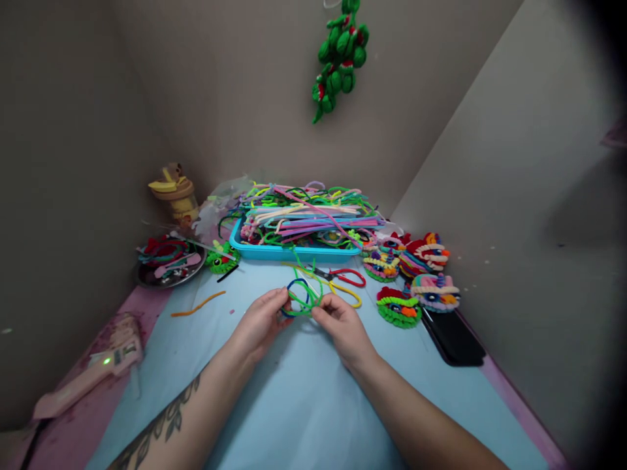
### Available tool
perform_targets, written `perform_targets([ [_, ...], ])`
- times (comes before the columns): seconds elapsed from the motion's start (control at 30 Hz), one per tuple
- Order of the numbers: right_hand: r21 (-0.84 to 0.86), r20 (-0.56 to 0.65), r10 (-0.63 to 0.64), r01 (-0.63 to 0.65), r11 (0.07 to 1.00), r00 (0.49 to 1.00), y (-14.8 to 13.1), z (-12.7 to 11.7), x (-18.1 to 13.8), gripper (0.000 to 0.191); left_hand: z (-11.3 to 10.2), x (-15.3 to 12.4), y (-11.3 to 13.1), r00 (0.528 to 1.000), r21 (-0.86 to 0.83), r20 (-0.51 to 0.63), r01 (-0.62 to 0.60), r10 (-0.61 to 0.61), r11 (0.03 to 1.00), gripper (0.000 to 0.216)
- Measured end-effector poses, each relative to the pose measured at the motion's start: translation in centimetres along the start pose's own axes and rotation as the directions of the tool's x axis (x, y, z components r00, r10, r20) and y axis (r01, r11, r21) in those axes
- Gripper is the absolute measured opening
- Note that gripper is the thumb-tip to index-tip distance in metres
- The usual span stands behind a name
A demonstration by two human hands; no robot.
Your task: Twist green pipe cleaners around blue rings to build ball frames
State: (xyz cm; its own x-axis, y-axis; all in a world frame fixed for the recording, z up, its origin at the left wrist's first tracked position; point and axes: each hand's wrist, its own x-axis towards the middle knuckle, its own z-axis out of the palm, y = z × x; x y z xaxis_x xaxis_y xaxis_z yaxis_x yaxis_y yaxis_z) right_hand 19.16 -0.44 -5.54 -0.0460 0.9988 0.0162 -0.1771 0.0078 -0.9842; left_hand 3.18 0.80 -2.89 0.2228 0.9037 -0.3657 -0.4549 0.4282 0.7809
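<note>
Here, we look down on a tabletop (304,418) under a smooth pale-blue cover, with pinkish strips along its left and right edges; both forearms reach over it, cut off by the bottom of our view. Toward the near left corner lies a pink glue gun (91,385) with a green light lit, its dark cable running out of sight. Above the middle of the tabletop, the left hand (262,318) and the right hand (345,326) each pinch the looped green and blue fuzzy stems (310,304) between thumb and index finger. The other fingers are partly hidden, so we cannot tell quite how they bend, nor can we count the crossing strands.

By the right edge, a pastel fuzzy piece (435,292) covers the far end of a black phone (455,339). Just beyond the hands lie scissors (334,277) with red and yellow handles, their blades hard to make out. Near the left edge we find a heaped metal bowl (169,283), its contents only partly readable. At the far edge, coloured stems hide most of the inside of a blue tray (294,254). Plain grey walls (235,98) rise behind; a green cluster (340,59) hangs there, its top cut off, and darkness blots out our right margin.
</note>
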Motion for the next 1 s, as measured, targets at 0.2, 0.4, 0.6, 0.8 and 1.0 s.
perform_targets([
  [0.2,0.039,0.031,0.055,-0.056,0.998,0.998,-0.3,0.2,-0.2,0.026,-0.3,0.4,0.1,0.999,-0.101,-0.037,0.036,-0.040,0.994,0.012],
  [0.4,0.142,0.125,0.154,-0.171,0.975,0.980,-0.7,0.4,-0.5,0.032,-0.6,0.9,-0.1,0.995,-0.133,0.029,0.102,-0.099,0.986,0.014],
  [0.6,0.180,0.157,0.111,-0.139,0.974,0.981,-0.8,0.3,-0.5,0.028,-0.7,1.0,0.4,0.999,-0.161,0.003,0.045,-0.046,0.986,0.014],
  [0.8,0.004,0.216,0.042,-0.044,0.999,0.976,-0.4,0.5,-0.3,0.023,-1.0,1.2,0.3,0.999,-0.193,0.015,0.031,-0.029,0.981,0.013],
  [1.0,-0.187,0.222,0.025,0.018,0.982,0.975,-0.4,0.2,-0.3,0.018,-0.6,0.9,0.0,0.997,-0.060,0.032,-0.061,0.063,0.996,0.016],
])
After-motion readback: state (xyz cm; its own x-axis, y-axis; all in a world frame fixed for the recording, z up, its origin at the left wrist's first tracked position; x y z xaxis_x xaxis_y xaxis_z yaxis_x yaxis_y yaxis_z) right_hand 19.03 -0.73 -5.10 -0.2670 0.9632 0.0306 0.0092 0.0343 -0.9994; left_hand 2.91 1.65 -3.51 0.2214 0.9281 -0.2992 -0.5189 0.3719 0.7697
